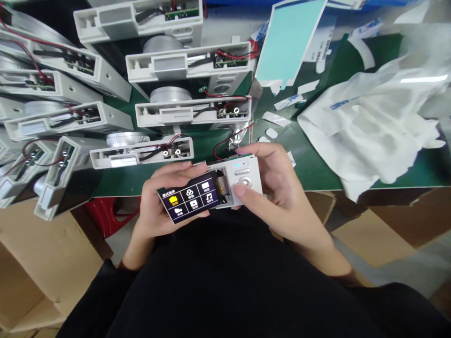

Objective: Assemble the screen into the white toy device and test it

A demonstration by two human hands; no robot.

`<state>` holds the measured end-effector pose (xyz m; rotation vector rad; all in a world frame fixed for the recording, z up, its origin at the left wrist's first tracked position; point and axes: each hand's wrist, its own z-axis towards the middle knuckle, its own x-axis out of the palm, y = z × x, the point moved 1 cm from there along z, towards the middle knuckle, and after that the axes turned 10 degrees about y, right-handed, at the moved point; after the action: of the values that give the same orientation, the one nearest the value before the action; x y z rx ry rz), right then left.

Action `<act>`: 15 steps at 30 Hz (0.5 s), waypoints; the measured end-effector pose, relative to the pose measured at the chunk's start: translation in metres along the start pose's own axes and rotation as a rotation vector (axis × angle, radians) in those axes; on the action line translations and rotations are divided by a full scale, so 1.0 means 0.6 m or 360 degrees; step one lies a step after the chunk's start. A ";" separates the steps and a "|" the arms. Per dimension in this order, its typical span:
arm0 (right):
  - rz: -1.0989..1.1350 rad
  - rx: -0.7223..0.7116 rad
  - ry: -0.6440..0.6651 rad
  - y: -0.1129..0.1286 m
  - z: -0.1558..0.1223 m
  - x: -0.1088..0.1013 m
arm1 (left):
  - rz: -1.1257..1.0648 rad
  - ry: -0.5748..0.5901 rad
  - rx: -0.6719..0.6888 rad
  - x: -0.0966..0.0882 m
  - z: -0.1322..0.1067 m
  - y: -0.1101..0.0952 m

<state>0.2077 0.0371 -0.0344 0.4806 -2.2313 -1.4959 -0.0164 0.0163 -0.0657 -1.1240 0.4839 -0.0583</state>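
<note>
I hold a small white camera body (243,180) between both hands, just in front of the table's near edge. Its loose screen (192,197) is lit and shows a menu of icons; it lies tilted off the body. My left hand (162,206) cups the screen from below, fingers curled over its top edge. My right hand (278,192) grips the body's right end, with the thumb pressing the round button pad (244,181). A small blue light glows above the pad. Red and black wires (225,145) trail from the body's back.
Several open white camera shells (190,65) with wires and circuit boards lie in rows on the green table (303,155). A pale blue sheet (292,37) and crumpled white bags (380,126) lie at right. Cardboard boxes (24,263) stand below the table, beside a red stool (105,213).
</note>
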 end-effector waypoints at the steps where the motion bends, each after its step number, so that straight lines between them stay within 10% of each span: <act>1: 0.0004 -0.0010 0.0005 0.000 0.000 0.000 | -0.0005 0.0007 0.0015 0.000 0.000 0.000; 15: 0.0200 -0.0026 -0.0032 0.004 0.001 0.005 | -0.0021 -0.0014 -0.0034 0.001 0.000 -0.003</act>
<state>0.2044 0.0370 -0.0321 0.3150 -2.2191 -1.4590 -0.0155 0.0155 -0.0646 -1.1480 0.4699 -0.0600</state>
